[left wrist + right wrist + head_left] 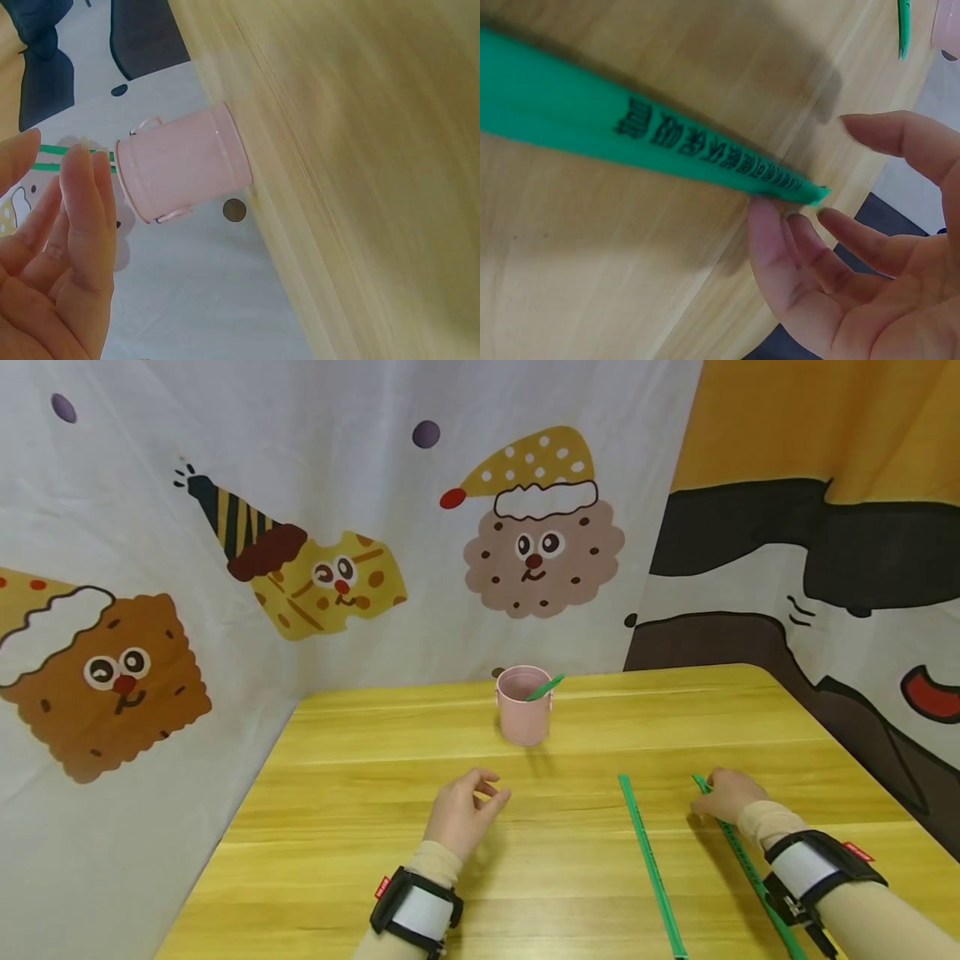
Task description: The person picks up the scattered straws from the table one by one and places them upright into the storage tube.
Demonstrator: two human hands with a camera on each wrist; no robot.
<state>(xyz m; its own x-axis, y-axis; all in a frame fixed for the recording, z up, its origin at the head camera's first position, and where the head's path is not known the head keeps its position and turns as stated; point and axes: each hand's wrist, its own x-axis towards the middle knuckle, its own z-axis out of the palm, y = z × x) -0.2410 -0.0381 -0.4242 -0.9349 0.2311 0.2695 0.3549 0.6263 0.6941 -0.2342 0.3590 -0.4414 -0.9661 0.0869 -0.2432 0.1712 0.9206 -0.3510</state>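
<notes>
My right hand [731, 795] is at the far end of a long green wrapped straw [750, 868] lying on the table. In the right wrist view its fingertips reach the edge of the wrapper [697, 146], which carries dark printed characters, while the thumb stands apart from it. To the left lies a second green wrapped straw [648, 860], roughly alongside. My left hand [459, 814] hovers over the table with loosely bent fingers and nothing in them. Beyond it stands a pink bucket [525, 722] with green strips [51, 150] sticking out of its mouth.
The wooden table [337, 827] ends at the back near a white cloth [360, 443] printed with cartoon figures. Small handles sit on the bucket's sides. Each wrist wears a black strap [420, 910].
</notes>
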